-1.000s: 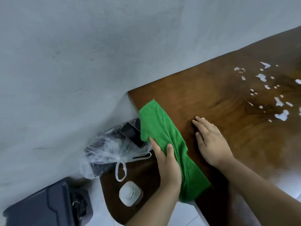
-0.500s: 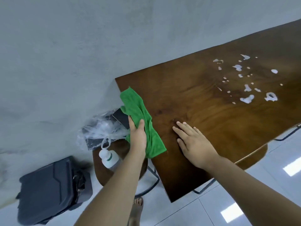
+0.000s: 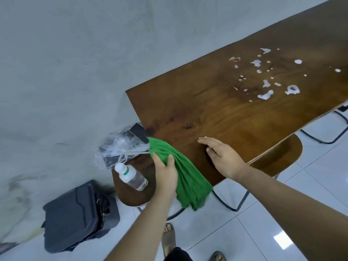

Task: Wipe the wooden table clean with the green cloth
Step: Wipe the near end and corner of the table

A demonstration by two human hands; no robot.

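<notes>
At the brown wooden bench's [image 3: 188,102] near-left corner, the bunched green cloth [image 3: 190,178] is gripped by the left hand [image 3: 165,175]. The right hand [image 3: 224,157] is held flat, fingers straight, over the near edge. White splashes [image 3: 265,95] are noted farther right.

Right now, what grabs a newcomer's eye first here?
The green cloth, bunched in the left hand at the near-left corner of the wooden table, part hanging past the edge. Then white splatter farther right on the top, not yet wiped. The right hand is open beside the cloth.
</notes>
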